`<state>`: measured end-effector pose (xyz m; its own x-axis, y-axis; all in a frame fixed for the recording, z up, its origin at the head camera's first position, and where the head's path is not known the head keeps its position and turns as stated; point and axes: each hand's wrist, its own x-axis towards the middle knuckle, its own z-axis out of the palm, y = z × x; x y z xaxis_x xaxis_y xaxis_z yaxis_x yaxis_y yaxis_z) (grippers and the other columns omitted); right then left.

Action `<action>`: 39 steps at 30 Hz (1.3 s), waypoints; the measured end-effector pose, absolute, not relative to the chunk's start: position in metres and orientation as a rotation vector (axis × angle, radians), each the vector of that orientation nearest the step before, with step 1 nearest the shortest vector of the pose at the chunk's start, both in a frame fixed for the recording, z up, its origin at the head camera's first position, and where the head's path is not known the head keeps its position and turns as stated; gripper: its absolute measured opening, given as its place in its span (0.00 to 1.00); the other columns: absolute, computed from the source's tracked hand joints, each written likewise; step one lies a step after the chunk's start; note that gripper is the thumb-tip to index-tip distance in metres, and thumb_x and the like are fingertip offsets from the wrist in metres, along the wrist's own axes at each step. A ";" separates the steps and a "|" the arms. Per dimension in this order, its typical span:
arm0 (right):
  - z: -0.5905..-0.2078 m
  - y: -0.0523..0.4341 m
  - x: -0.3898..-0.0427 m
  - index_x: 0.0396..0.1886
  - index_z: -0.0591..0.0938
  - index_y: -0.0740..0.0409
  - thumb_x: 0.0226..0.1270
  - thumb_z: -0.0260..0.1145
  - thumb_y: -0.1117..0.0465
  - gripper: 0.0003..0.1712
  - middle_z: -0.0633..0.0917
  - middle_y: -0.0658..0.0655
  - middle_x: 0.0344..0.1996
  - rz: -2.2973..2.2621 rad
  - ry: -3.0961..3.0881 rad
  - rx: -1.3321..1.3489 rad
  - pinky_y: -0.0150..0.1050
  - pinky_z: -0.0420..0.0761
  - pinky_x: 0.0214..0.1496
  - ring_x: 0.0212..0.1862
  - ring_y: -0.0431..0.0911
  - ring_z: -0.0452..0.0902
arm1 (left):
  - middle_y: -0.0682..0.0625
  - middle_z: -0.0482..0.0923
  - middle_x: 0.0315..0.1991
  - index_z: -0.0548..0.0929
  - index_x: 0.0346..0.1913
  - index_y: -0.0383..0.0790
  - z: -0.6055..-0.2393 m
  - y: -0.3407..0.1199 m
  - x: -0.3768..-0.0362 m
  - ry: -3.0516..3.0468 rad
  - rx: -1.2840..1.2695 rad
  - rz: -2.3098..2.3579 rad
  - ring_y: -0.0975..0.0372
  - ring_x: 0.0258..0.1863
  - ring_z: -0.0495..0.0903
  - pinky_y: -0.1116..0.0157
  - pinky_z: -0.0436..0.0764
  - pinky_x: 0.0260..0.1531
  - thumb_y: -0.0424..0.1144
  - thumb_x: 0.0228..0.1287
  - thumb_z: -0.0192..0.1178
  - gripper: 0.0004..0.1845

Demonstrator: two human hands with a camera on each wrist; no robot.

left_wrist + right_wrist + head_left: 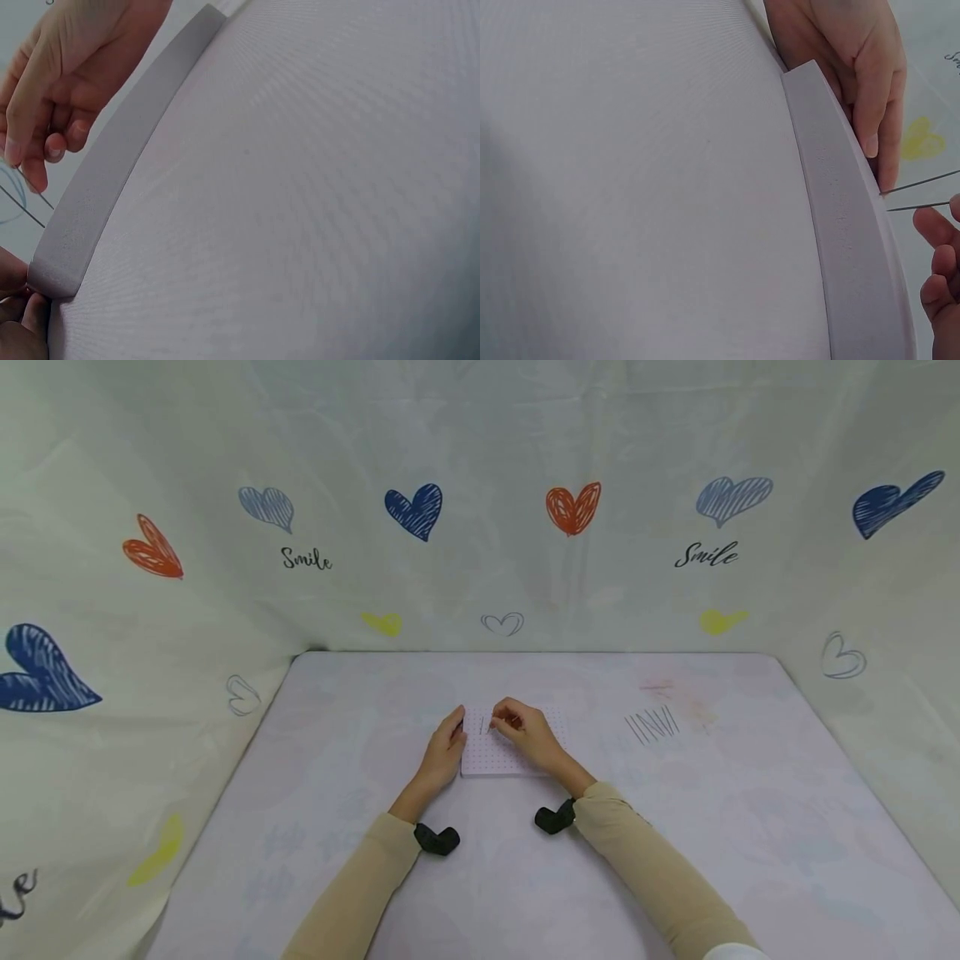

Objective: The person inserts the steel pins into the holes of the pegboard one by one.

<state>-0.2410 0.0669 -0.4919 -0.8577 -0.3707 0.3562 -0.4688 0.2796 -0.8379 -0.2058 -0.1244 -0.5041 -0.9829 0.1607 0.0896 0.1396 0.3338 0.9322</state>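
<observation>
two beige sleeves reach in from the near edge, each wrist wearing a small black camera. the left hand [444, 750] rests with straight fingers against the left edge of a thick, flat foam board [501, 758], pale pink and dotted with a regular grid of tiny marks, lying at the middle of the tabletop [315, 793]. the right hand [525, 731] hovers over the board's far part, fingers curled, pinching a thin metal pin [919, 183]. to the right, a row of similar thin pins [652, 724] lies loose. the tabletop is smooth, pale lilac. behind it hangs a wrinkled white curtain [480, 485] printed with scribbled hearts and "smile".
</observation>
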 end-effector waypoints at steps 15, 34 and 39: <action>-0.497 0.063 -0.239 0.40 0.82 0.63 0.72 0.65 0.64 0.05 0.81 0.51 0.30 1.563 -2.492 0.816 0.32 0.71 0.31 0.31 0.42 0.70 | 0.32 0.50 0.76 0.54 0.75 0.22 -0.504 -0.125 -0.206 2.534 0.320 1.808 0.47 0.75 0.52 0.55 0.59 0.73 0.25 0.77 0.42 0.27; -0.494 0.073 -0.236 0.40 0.85 0.58 0.70 0.67 0.65 0.03 0.83 0.50 0.31 1.512 -2.581 0.721 0.33 0.75 0.34 0.32 0.43 0.73 | 0.32 0.50 0.76 0.54 0.75 0.23 -0.507 -0.125 -0.207 2.536 0.298 1.810 0.47 0.75 0.52 0.55 0.58 0.73 0.24 0.77 0.42 0.27; -0.492 0.079 -0.237 0.39 0.85 0.58 0.70 0.67 0.64 0.03 0.83 0.51 0.32 1.542 -2.575 0.678 0.33 0.76 0.35 0.33 0.43 0.74 | 0.32 0.50 0.76 0.54 0.75 0.22 -0.505 -0.124 -0.206 2.539 0.295 1.804 0.47 0.75 0.52 0.56 0.58 0.73 0.24 0.77 0.42 0.27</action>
